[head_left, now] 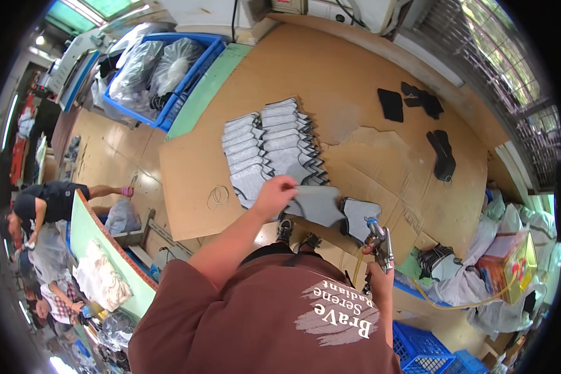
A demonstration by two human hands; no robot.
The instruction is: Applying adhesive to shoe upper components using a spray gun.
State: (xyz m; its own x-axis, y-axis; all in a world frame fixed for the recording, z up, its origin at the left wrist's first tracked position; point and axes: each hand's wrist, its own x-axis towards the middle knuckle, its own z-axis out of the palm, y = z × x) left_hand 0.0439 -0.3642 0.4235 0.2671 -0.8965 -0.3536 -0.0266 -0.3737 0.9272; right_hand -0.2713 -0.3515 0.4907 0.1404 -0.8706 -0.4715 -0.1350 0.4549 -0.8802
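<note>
My left hand (277, 194) pinches the left end of a grey cut fabric piece (319, 206), which lies near the table's front edge. Just beyond that hand, two overlapping rows of similar grey, dark-edged pieces (287, 142) run away across the table. To the right of the held piece sits a small stack of grey pieces (360, 215). My right hand (379, 274) is wrapped round the handle of a metal spray gun (380, 242). Its nozzle end is close to that stack, and a yellowish hose (359, 265) hangs beside it.
Brown cardboard (230, 212) covers the worktable, with a rubber-band-like loop (218, 196) on it. Black pieces (390, 105) lie at the far right. A blue crate (162, 115) of plastic bags stands far left. Another person (40, 209) is at the left. Blue crates (421, 349) stand lower right.
</note>
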